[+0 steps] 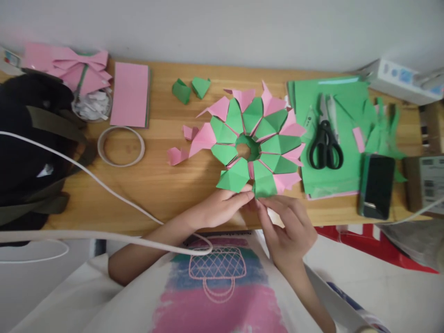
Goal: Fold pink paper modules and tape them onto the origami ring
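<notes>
Head view: we found a wooden tabletop (161,111) carrying all the items recorded, with a black bag (31,134) occupying its left end. The largest worked piece was a folded-paper ring (255,147), green inside with pink outer points, placed mid-length and reaching toward the near edge of the tabletop. We could not establish whether its near side rested on the wood or was raised.

Green paper sheets (350,178) lay toward the right end, just beside the ring. We noted the left hand (227,206) and right hand (289,226) meeting at the near edge. The left thumb was pressed over the ring's near margin, fingers partly hidden beneath it. The right thumb and forefinger were drawn to a narrow pinch on the same margin, just right of the left thumb; the exact fold between them was too small to identify.

We judged the governing relation as follows: the ring lay on the far side of both grips, its round plan giving no long axis, while the held green segment ran from central hole to near edge. Neither hand was clearly nearer.

Smaller items: a pink paper stack (129,95) near the far left corner, black scissors (325,148) on the sheets, and two green folded pieces (181,91) by the far edge.
</notes>
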The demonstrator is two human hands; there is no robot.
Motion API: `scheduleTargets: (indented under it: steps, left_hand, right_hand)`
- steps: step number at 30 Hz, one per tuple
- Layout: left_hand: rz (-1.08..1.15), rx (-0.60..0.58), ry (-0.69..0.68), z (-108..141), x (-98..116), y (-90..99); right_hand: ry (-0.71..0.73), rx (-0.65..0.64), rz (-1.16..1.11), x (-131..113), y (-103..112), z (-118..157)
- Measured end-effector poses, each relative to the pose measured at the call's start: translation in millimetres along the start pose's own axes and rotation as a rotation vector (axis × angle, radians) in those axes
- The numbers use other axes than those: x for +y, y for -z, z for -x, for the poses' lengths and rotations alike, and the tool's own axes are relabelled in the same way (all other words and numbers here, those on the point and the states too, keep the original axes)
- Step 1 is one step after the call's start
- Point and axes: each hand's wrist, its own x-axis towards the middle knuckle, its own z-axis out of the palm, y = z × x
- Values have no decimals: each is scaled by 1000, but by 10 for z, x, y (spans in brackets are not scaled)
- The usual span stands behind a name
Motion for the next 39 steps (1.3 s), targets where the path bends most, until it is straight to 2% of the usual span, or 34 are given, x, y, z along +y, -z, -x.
scheduleTargets:
  steps: [6, 9, 18, 25, 33, 39]
  left_hand:
    - [125, 42, 15, -27, 5, -30]
    - [151, 71, 33, -28, -3, -40]
    - [185, 254, 89, -62, -5, -114]
    - [173, 252, 69, -70, 2, -127]
    - [156, 175, 72, -85, 10, -129]
    - [168, 109, 57, -84, -6, -94]
  right_hand:
    - [-199, 57, -78, -55, -27, 11]
    - [-240, 40, -102, -54, -45, 8]
    - [-1, -10, 114, -4, -33, -14]
    - [42, 3, 181, -18, -9, -44]
    - [-206, 4, 36, -80, -79, -40]
    - [-393, 56, -48, -126, -80, -28]
